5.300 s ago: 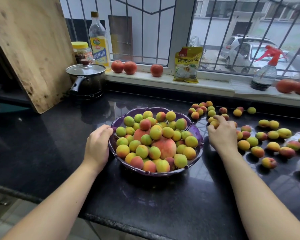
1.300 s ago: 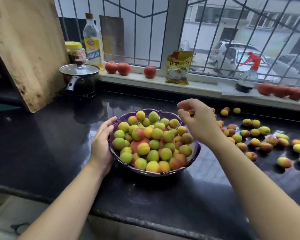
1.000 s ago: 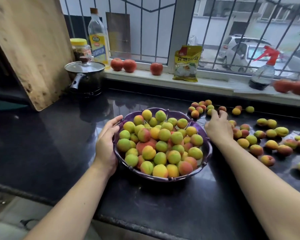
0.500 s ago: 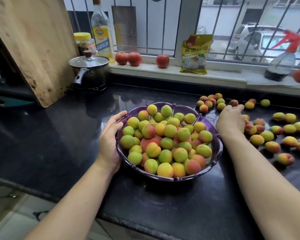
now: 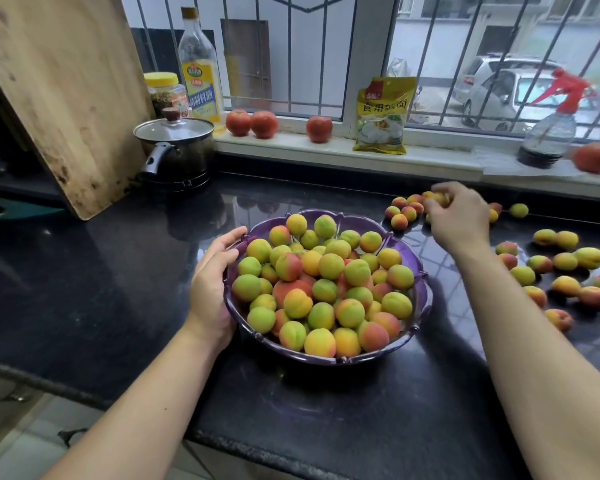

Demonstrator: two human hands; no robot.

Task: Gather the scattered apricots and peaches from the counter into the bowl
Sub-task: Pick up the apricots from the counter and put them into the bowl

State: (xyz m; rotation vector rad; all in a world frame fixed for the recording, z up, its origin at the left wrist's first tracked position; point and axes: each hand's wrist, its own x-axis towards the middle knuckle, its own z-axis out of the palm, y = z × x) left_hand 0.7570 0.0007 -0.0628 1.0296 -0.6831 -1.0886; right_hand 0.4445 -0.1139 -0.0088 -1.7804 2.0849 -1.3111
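Note:
A purple bowl (image 5: 418, 296) heaped with green, yellow and red apricots and peaches stands on the black counter (image 5: 118, 289). My left hand (image 5: 213, 289) rests against the bowl's left rim with its fingers curved round the edge. My right hand (image 5: 459, 220) is raised behind and right of the bowl, fingers curled round an apricot (image 5: 440, 199) at its fingertips. A small cluster of apricots (image 5: 404, 211) lies just left of that hand. Several more loose apricots and peaches (image 5: 565, 261) are scattered over the counter to the right.
A lidded black pot (image 5: 175, 150) and a leaning wooden board (image 5: 59, 91) stand at the back left. The windowsill holds an oil bottle (image 5: 198, 67), a jar (image 5: 163, 91), three tomatoes (image 5: 264, 124), a yellow packet (image 5: 383, 116) and a spray bottle (image 5: 551, 129).
My right hand has lifted off the counter by the bowl and moved back to the far cluster, now holding an apricot. My left hand stays on the bowl's rim.

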